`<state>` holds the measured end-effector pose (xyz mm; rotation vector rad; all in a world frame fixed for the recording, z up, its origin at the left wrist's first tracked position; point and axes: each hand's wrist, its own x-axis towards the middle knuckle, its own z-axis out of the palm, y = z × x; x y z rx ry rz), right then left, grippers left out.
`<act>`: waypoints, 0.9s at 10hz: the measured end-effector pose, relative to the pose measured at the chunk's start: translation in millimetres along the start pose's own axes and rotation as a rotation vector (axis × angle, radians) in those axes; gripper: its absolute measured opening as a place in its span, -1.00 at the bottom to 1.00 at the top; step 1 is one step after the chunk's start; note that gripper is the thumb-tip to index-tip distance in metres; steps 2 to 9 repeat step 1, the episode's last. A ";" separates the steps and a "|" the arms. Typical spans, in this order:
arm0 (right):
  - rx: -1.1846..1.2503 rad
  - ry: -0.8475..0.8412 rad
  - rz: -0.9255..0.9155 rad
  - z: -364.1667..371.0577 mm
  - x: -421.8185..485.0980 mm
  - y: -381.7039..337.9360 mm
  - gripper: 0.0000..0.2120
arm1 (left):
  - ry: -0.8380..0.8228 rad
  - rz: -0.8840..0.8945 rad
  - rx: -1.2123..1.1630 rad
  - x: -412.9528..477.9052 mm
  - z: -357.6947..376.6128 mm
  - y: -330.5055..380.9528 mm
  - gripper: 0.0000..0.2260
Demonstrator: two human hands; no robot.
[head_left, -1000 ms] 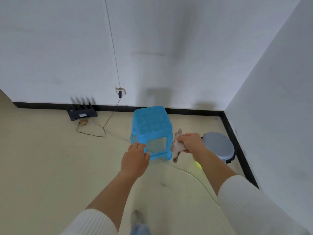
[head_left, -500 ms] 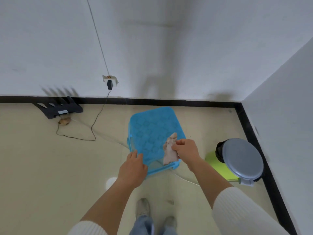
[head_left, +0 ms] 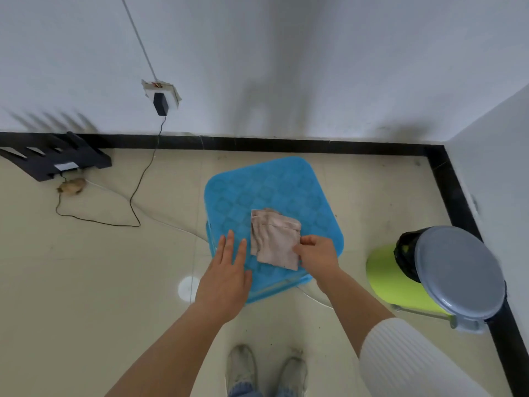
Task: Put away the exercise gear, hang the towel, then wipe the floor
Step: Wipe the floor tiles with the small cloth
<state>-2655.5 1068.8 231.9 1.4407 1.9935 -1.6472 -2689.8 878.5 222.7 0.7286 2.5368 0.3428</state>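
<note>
A blue plastic stool (head_left: 274, 190) stands on the beige tiled floor near the corner of the room. A small pale pinkish cloth (head_left: 273, 239) lies folded on the stool's seat. My right hand (head_left: 317, 255) pinches the cloth's right edge. My left hand (head_left: 226, 276) rests flat with fingers apart on the stool's front left corner, just left of the cloth.
A green bin with a grey lid (head_left: 455, 273) stands to the right by the black skirting (head_left: 449, 179). A black router (head_left: 57, 159) sits at the left wall, with its cable (head_left: 134, 193) looping over the floor from a wall socket (head_left: 160, 93). My shoes (head_left: 266, 371) are below.
I have stepped closer and look down on the stool. My right hand brought the cloth from the stool's side onto the seat and spread it. My left hand moved from the stool's front edge onto its top.
</note>
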 end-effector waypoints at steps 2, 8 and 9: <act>0.007 -0.013 -0.015 -9.6 3.1 4.5 -0.88 | -0.102 -0.041 0.056 9.6 9.1 0.1 -0.37; 0.007 -0.013 -0.015 -9.6 3.1 4.5 -0.88 | -0.102 -0.041 0.056 9.6 9.1 0.1 -0.37; 0.007 -0.013 -0.015 -9.6 3.1 4.5 -0.88 | -0.102 -0.041 0.056 9.6 9.1 0.1 -0.37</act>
